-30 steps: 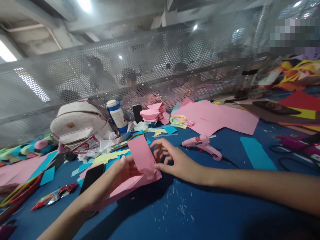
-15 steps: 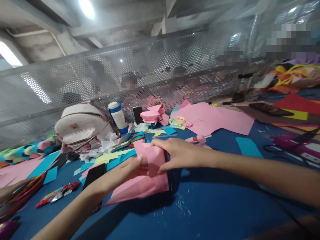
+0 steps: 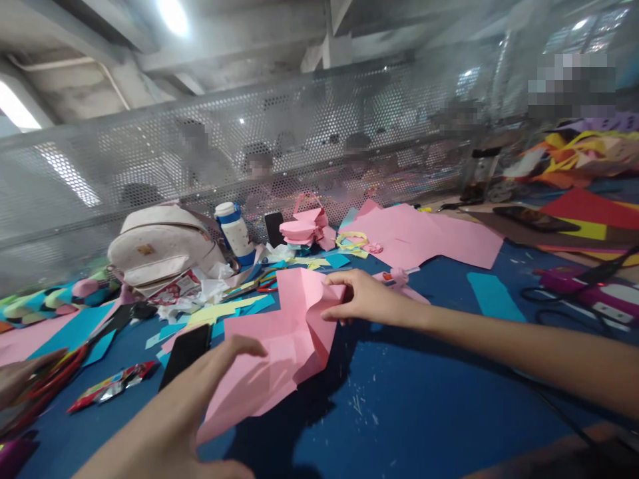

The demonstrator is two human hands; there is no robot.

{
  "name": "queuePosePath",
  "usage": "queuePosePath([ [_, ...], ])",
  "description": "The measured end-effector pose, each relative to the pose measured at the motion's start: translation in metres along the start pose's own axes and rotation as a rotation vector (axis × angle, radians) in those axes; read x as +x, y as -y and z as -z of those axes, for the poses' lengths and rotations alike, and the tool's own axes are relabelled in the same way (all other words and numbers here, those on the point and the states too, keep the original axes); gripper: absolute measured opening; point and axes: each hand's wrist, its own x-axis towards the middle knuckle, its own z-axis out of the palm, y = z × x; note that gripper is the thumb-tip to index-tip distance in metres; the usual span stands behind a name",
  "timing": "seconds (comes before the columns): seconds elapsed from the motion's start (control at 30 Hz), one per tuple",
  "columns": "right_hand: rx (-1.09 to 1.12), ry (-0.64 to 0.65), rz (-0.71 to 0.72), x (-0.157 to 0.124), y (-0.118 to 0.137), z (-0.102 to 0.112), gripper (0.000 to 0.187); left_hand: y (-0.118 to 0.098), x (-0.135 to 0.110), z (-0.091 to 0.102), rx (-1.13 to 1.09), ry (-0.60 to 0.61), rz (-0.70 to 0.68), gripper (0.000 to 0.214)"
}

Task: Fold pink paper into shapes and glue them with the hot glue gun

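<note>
Right hand (image 3: 367, 301): it pinches the far upper edge of the pink paper sheet (image 3: 279, 349) between thumb and fingers, and lifts this edge off the table.
Left hand (image 3: 210, 386): it is over the near left part of the sheet, fingers spread and bent; it looks like it presses the paper but closes on nothing. I cannot tell if the palm touches.
Pink paper sheet: it lies on the blue table (image 3: 424, 412), between the two hands, partly opened. Fold lines cross it, and the part under the right hand's pinch stands up and curls.
Progress: as I judge it, some creases are already made, but the sheet has no finished shape; most of the folding is still open.
Left of the grip: a black phone (image 3: 184, 352) lies just beside the sheet, and further left is a red snack wrapper (image 3: 107, 387).
Behind the grip: a pink glue gun (image 3: 399, 277) is half hidden by the right hand; farther away are paper scraps, a white backpack (image 3: 160, 246), a blue and white bottle (image 3: 233, 231).
Right of the grip: a teal paper strip (image 3: 494, 297) lies well apart.
Far left edge: another person's hand (image 3: 22, 376) rests by red strips.
</note>
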Motion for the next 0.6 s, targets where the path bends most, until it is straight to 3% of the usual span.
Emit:
queuePosePath([
  [0.07,0.063,-0.011,-0.046,0.0,0.001,0.0,0.036,0.005,-0.01,-0.013,0.113,-0.082,0.002,0.061],
  [0.13,0.127,0.002,-0.055,0.001,0.003,-0.002,0.037,0.014,-0.008,-0.019,0.172,-0.192,-0.001,0.021],
  [0.17,0.157,0.018,-0.045,0.001,0.003,-0.003,0.036,0.018,-0.004,-0.018,0.205,-0.204,-0.025,0.013],
  [0.33,0.256,0.112,-0.04,-0.004,0.006,-0.013,0.036,0.027,0.025,0.014,0.413,-0.305,-0.223,0.006],
  [0.4,0.202,0.121,-0.057,-0.007,0.007,-0.016,0.037,0.021,0.038,0.027,0.442,-0.28,-0.272,0.006],
  [0.5,-0.067,0.047,0.006,-0.011,0.007,-0.013,0.033,0.011,0.059,0.037,0.455,-0.22,-0.37,0.005],
  [0.6,-0.392,-0.076,0.202,-0.013,0.01,-0.005,0.02,0.003,0.084,0.039,0.452,-0.109,-0.466,0.006],
])
